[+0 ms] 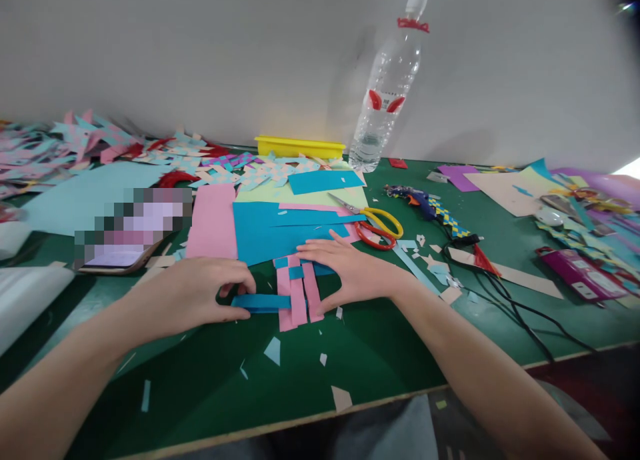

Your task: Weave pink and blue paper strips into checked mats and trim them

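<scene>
Several pink paper strips [299, 300] lie side by side near the table's front, crossed at their top by blue paper. A blue strip [265, 303] runs leftward from them, passing under at least one pink strip. Its left end is pinched between the thumb and fingers of my left hand [200, 292]. My right hand [350, 270] is spread, with fingertips on the upper part of the pieces and the thumb beside the rightmost pink strip. Behind them lie a large blue sheet [260, 230] and a pink sheet [213, 223].
Scissors [383, 223] lie behind my right hand. A phone [140, 233] is at the left, and a tall bottle [385, 93] stands by the wall. A glue gun [425, 203] with black cables [505, 303] and a purple box [583, 275] are at the right.
</scene>
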Tool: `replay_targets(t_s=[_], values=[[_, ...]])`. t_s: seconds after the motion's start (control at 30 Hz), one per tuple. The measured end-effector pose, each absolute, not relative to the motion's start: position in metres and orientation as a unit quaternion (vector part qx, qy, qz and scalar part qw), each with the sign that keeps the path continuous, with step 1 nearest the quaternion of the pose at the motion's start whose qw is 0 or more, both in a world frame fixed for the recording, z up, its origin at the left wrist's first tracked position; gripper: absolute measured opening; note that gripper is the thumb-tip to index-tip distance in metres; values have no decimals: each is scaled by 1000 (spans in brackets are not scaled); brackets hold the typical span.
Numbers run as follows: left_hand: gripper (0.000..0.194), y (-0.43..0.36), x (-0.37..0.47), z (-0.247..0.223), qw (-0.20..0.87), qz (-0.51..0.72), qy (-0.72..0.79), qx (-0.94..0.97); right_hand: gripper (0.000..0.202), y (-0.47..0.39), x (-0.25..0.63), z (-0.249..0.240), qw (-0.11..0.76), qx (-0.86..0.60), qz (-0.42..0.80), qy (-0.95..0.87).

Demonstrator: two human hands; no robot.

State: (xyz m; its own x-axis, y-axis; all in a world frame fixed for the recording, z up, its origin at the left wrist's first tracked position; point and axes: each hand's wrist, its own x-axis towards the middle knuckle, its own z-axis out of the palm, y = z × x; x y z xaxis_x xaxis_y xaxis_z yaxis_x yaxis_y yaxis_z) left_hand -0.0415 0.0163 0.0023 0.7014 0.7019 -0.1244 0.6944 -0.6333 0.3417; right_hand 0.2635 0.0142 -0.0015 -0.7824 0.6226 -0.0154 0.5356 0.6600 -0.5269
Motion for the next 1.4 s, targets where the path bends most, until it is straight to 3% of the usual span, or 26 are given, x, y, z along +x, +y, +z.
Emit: replay_targets(t_s=[0.3, 0.57, 1.4], values=[[15, 16, -40, 0, 178, 9, 373, 911, 91, 13, 262, 1, 78, -322, 256, -908], [13, 13, -39, 2, 164, 19, 375, 912, 75, 10, 262, 7, 126, -309, 255, -908], [20, 15, -41, -2, 178, 7, 400, 899, 86, 12, 260, -1, 104, -314, 239, -913]])
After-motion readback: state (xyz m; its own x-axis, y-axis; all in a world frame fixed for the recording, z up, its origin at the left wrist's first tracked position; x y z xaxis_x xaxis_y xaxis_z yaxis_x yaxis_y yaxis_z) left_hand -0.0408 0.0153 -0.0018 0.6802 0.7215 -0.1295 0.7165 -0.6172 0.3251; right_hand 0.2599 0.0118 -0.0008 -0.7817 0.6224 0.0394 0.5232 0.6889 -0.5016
